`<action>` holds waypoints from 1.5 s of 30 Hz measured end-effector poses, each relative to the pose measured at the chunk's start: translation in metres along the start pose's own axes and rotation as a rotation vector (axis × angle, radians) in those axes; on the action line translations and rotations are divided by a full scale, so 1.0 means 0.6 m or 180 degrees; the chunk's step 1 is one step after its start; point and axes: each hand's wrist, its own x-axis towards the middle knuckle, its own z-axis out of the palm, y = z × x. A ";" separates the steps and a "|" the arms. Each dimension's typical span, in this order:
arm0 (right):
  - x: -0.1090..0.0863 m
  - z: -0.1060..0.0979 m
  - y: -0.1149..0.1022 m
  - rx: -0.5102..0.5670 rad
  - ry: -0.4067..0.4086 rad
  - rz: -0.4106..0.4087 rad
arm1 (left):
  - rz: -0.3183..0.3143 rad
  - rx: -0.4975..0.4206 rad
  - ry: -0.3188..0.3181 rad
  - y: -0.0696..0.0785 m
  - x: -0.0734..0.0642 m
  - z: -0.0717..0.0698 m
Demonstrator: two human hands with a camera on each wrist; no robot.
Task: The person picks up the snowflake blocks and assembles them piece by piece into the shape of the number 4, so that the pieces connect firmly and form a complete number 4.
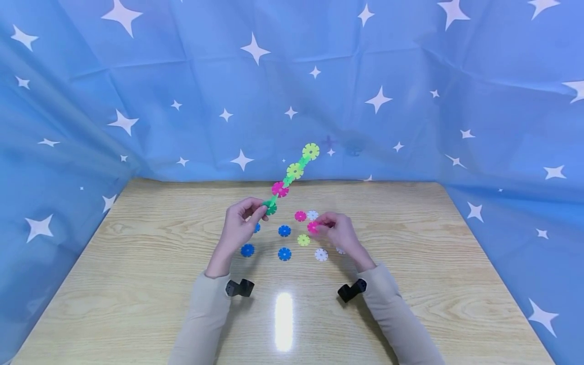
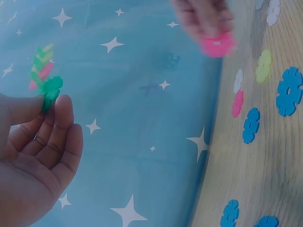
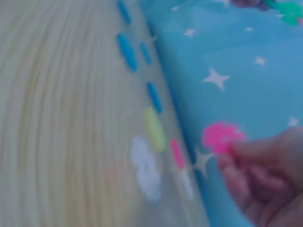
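Observation:
My left hand pinches the dark green notched disc at the lower end of a chain of interlocked plastic discs. From there the chain slants up to the right, through a pink disc and a yellow-green disc to another yellow-green disc at its top, with bright green ones set edgewise between. Between thumb and fingers, my right hand holds a loose pink notched disc, raised over the table. The held disc and the chain are apart.
On the wooden table lie several blue discs, a yellow-green disc, a pink disc and white discs. A blue star-patterned cloth hangs behind the table and along both sides.

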 end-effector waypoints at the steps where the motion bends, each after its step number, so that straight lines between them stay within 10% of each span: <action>1: -0.001 0.001 -0.005 0.0137 0.0085 -0.0069 | -0.0025 -0.0020 -0.0013 0.002 0.000 0.000; 9: -0.016 0.021 -0.075 0.1226 0.0705 -0.0901 | -0.0149 -0.0002 -0.0149 0.051 -0.004 0.008; 18: -0.011 0.047 -0.103 0.1399 0.1114 -0.1692 | -0.0163 -0.0074 -0.0201 0.049 -0.005 0.014; 45: -0.019 0.030 -0.150 0.0853 0.1014 -0.2101 | -0.0160 -0.0126 -0.0335 0.053 -0.007 0.009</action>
